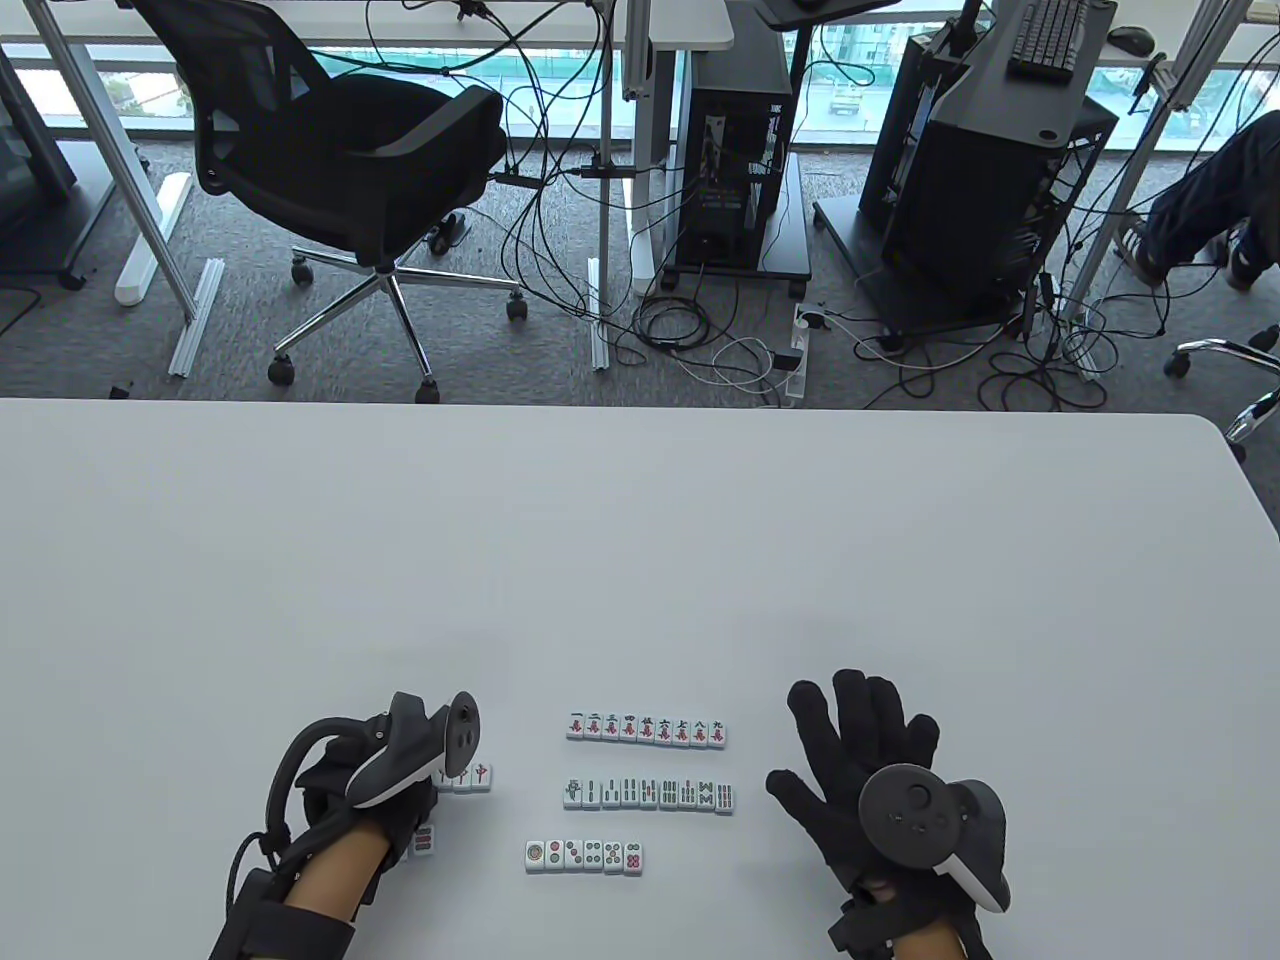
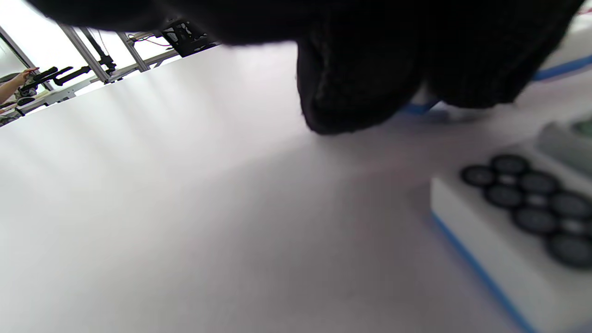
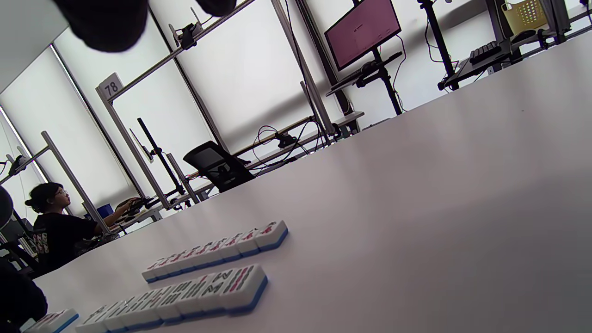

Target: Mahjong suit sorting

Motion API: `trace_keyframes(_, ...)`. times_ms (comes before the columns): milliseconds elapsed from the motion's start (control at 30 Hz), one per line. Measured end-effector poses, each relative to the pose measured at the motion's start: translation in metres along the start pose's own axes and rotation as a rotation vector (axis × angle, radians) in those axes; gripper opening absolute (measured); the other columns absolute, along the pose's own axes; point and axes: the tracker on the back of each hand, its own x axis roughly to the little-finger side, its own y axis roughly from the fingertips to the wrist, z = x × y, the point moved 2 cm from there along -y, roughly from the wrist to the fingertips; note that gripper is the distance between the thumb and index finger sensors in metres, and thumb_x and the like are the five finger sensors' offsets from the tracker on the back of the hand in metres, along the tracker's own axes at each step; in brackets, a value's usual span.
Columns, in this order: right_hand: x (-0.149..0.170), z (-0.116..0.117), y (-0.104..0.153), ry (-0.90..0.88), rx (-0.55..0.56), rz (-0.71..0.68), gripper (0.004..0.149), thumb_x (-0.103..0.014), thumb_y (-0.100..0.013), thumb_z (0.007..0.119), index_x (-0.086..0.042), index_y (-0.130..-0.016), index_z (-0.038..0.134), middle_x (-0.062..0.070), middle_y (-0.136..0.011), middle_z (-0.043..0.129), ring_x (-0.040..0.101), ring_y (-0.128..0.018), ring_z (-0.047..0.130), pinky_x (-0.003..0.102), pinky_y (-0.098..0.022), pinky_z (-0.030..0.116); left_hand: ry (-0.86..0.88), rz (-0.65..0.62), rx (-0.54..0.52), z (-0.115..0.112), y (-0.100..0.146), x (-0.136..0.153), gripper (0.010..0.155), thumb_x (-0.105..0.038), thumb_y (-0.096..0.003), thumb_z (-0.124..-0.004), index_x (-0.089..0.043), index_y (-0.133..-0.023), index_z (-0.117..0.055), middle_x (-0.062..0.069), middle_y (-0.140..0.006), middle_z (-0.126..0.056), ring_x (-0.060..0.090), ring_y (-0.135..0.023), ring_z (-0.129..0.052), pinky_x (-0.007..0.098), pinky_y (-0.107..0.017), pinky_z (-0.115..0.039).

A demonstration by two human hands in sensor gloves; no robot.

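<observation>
Two gloved hands rest near the table's near edge. Right hand (image 1: 868, 765) lies flat on the table (image 1: 640, 560), fingers straight and spread, grasping nothing, well apart from the tiles; its tracker (image 1: 935, 820) covers the wrist. Left hand (image 1: 370, 800) sits on the other side, and its own tracker (image 1: 420, 750) hides the fingers from above, so whether it grasps anything cannot be told; in the left wrist view a dark blurred fingertip (image 2: 356, 88) hangs just over the table beside a circle tile (image 2: 518, 222) with a blue underside. Loose tiles lie right at this hand: a red-marked tile (image 1: 481, 775) just past the tracker, and another tile (image 1: 425, 841) with red circles at the wrist's right side. Between the hands stand three sorted rows, each a line of touching tiles, face up. Farthest is the character row (image 1: 647, 729), nine tiles with red and black marks. Next comes the bamboo row (image 1: 649, 795), of about the same length. Nearest is the circle row (image 1: 584, 856), shorter, six tiles, set a little to the left. From the right wrist view the bamboo row and character row run side by side, apart from each other. Beyond the table stand an office chair (image 1: 350, 170), computer towers (image 1: 730, 150) and tangled cables (image 1: 700, 330) on carpet.
</observation>
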Motion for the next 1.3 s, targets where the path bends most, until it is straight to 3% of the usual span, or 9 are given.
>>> trace_keyframes(133,0.000,0.000,0.000,-0.007,0.001,0.000,0.074,-0.060,-0.053,0.061,-0.035,-0.112,0.025,0.011,-0.119,0.010,0.040,-0.104,0.002,0.070,-0.068,0.006,0.079,0.037,-0.050,0.021,0.006,0.006,0.062,-0.054,-0.0286,-0.088,-0.013,-0.075,-0.087,-0.013,-0.037,-0.101,0.007,-0.008,-0.093,0.037,-0.020,-0.085)
trace_keyframes(233,0.000,0.000,0.000,-0.004,-0.001,0.000,0.074,-0.060,-0.053,0.061,-0.035,-0.112,0.025,0.011,-0.119,0.010,0.040,-0.104,0.001,0.070,-0.068,0.005,0.122,-0.026,-0.117,0.044,0.017,-0.012,0.062,-0.055,-0.0290,-0.087,-0.012,-0.075,-0.087,-0.013,-0.038,-0.101,0.007,-0.008,-0.093,0.036,-0.020,-0.086)
trace_keyframes(467,0.000,-0.001,0.000,-0.001,0.007,-0.001,0.074,-0.060,-0.053,0.061,-0.035,-0.112,0.025,0.011,-0.119,0.010,0.040,-0.104,0.001,0.070,-0.068,0.005,0.108,-0.358,-0.198,0.073,0.055,-0.111,0.062,-0.055,-0.0293,-0.086,-0.013,-0.075,-0.087,-0.014,-0.038,-0.100,0.006,-0.008,-0.094,0.036,-0.021,-0.086)
trace_keyframes(600,0.000,0.000,0.000,-0.005,0.006,-0.004,0.074,-0.060,-0.053,0.061,-0.034,-0.112,0.025,0.012,-0.119,0.010,0.040,-0.104,0.001,0.070,-0.068,0.005,0.051,-0.497,-0.220,0.071,0.069,-0.163,0.062,-0.055,-0.0292,-0.086,-0.014,-0.076,-0.087,-0.014,-0.038,-0.100,0.006,-0.008,-0.094,0.036,-0.021,-0.086)
trace_keyframes(767,0.000,-0.002,0.001,-0.022,0.014,-0.006,0.074,-0.060,-0.053,0.061,-0.035,-0.112,0.025,0.011,-0.119,0.010,0.040,-0.104,0.001,0.069,-0.068,0.005,-0.015,-0.582,-0.197,0.061,0.075,-0.201,0.062,-0.055,-0.0291,-0.086,-0.014,-0.075,-0.087,-0.014,-0.037,-0.100,0.006,-0.007,-0.093,0.036,-0.020,-0.086)
trace_keyframes(1000,0.000,-0.001,0.000,-0.027,0.007,-0.014,0.074,-0.060,-0.053,0.061,-0.035,-0.112,0.025,0.011,-0.119,0.010,0.040,-0.104,0.001,0.070,-0.068,0.005,-0.087,-0.573,-0.181,0.048,0.071,-0.211,0.061,-0.055,-0.0274,-0.088,-0.016,-0.075,-0.088,-0.014,-0.035,-0.101,0.006,-0.006,-0.093,0.036,-0.020,-0.086)
trace_keyframes(1300,0.000,-0.001,0.001,-0.022,0.003,-0.010,0.074,-0.060,-0.053,0.061,-0.034,-0.113,0.025,0.012,-0.119,0.010,0.040,-0.104,0.001,0.070,-0.068,0.005,-0.193,-0.567,-0.233,0.042,0.074,-0.215,0.061,-0.057,-0.0258,-0.088,-0.018,-0.073,-0.090,-0.015,-0.031,-0.100,0.006,-0.003,-0.091,0.035,-0.017,-0.085)
